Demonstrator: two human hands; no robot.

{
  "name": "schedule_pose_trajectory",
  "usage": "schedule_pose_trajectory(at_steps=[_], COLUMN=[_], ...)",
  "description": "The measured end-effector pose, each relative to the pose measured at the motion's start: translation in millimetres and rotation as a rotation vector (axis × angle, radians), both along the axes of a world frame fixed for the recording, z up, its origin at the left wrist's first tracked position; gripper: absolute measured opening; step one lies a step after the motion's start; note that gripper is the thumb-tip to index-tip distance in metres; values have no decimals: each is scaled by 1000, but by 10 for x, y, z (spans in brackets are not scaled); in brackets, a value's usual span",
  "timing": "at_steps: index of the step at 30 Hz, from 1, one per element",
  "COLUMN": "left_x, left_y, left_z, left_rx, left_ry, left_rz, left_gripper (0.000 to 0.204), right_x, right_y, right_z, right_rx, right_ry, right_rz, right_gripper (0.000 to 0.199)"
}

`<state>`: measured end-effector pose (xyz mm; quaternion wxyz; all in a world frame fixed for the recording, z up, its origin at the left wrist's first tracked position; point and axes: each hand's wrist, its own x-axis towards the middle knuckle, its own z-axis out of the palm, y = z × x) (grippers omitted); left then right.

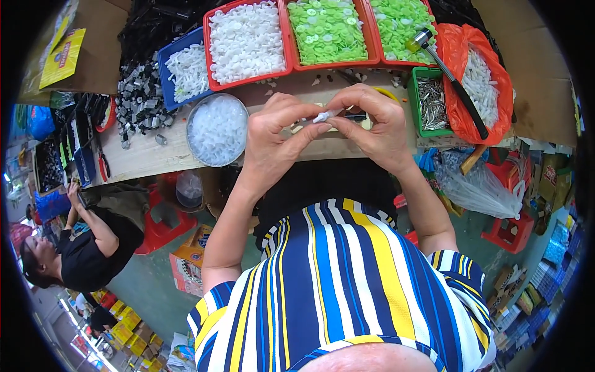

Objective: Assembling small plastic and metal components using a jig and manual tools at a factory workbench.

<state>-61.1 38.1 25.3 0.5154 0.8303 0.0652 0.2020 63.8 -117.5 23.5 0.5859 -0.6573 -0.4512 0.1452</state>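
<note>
Above the table's near edge my two hands meet, fingertips almost touching. A small white plastic piece (322, 116) sits between them; its exact shape is mostly covered by fingers. My left hand (276, 133) pinches it between thumb and forefinger. From the other side, my right hand (375, 124) is closed in a pinch on the same piece. Behind and below the fingers is a pale block (361, 123), largely hidden. A round bowl of translucent plastic parts (218, 130) stands just left of my left hand.
Red trays hold white parts (246, 40) and green discs (325, 31) at the back. A blue tray (186, 71) and loose black parts (145, 93) lie left. Rightward are a green bin of metal pins (430, 102), an orange bag (455, 49) and a hammer (458, 87). A co-worker (87, 242) sits left.
</note>
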Motion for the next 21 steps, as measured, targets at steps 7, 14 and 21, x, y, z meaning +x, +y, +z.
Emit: schedule_pose_trajectory(at_steps=[7,14,21], left_x=[8,41,55], left_y=[-70,-129,-137], left_z=[-7,17,18], left_rx=[-18,211,322], left_ry=[34,-46,-116], left_rz=[45,45,31], left_gripper=[19,16,17], right_x=[57,37,41], right_y=[-94,-99,-89], right_z=[20,37,15], right_rx=[-43,-111,-58], right_ry=[-83,22,-34], right_rz=[9,31,26], right_gripper=[16,11,10])
